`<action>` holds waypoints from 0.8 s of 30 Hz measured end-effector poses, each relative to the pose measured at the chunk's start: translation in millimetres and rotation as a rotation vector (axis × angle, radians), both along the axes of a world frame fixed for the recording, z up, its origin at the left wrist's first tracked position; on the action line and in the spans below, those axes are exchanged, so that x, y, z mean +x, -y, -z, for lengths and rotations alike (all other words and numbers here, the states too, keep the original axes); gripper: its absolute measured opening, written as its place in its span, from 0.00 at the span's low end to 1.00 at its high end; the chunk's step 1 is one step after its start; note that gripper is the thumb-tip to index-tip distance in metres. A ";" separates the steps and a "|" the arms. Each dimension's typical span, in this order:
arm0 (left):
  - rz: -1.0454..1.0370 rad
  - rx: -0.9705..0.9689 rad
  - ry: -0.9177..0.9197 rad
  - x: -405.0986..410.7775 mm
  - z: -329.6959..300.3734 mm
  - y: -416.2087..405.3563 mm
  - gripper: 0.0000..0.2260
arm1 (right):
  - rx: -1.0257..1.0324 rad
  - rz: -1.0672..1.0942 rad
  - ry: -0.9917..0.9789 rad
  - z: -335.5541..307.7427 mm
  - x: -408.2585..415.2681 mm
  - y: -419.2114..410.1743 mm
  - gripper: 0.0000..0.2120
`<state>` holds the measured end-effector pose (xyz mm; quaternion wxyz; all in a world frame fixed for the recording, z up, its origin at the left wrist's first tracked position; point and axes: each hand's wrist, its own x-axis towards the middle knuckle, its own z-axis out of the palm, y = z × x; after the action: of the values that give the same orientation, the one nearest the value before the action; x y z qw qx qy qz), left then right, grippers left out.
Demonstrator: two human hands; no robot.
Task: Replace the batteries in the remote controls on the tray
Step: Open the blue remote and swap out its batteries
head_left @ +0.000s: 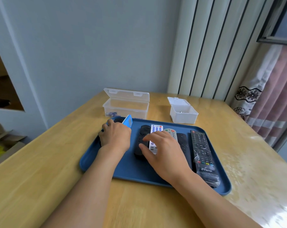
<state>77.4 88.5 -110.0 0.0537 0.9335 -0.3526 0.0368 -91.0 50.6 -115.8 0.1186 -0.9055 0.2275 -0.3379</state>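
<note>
my left hand [115, 135] grips the blue remote [127, 121], tilted up. my right hand [162, 149] lies relaxed on the black remote [141, 142]; its long axis runs away from me.

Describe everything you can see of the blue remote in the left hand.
The bright blue plastic remote is slim and rectangular, with a paler grey-blue patch on its upper face. It is tilted up off the dark blue tray at the tray's far left corner. The left hand grips its lower end, hiding most of it; no buttons show.

Bare tray [128, 168] floor lies open at its near edge; remotes [201, 150] crowd the right half.
</note>
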 end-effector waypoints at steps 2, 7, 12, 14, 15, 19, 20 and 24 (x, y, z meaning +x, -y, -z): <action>-0.013 -0.117 -0.007 0.0 -2.3 -2.4 0.15 | -0.004 0.009 0.015 0.0 -0.4 0.4 0.09; 0.175 -0.828 -0.462 -10.1 -31.7 -8.6 0.16 | 0.097 0.023 0.203 -2.5 -2.5 6.8 0.11; 0.393 -0.973 -1.513 -47.5 -53.3 -15.8 0.17 | 0.171 0.003 0.423 -16.5 -16.1 17.2 0.25; 0.447 -0.990 -1.617 -51.9 -50.6 -12.4 0.18 | 0.154 -0.009 0.445 -21.2 -24.8 21.4 0.26; 0.461 -1.002 -1.653 -52.7 -49.2 -11.3 0.19 | 0.145 -0.020 0.439 -23.7 -28.5 23.3 0.25; 0.545 -0.953 -1.706 -59.8 -43.5 -8.7 0.18 | 0.111 -0.095 0.313 -27.8 -37.2 29.4 0.27; 0.577 -0.936 -1.712 -62.8 -40.9 -7.9 0.17 | 0.113 -0.106 0.274 -27.3 -37.4 29.6 0.28; 0.627 -0.924 -1.701 -70.7 -33.8 -2.4 0.16 | 0.131 -0.087 0.242 -24.8 -37.2 29.9 0.31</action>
<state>6.6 90.9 -76.2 0.6493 0.4036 -0.3776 -0.5225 -128.2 20.7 -91.0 0.2185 -0.8575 0.1936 -0.4236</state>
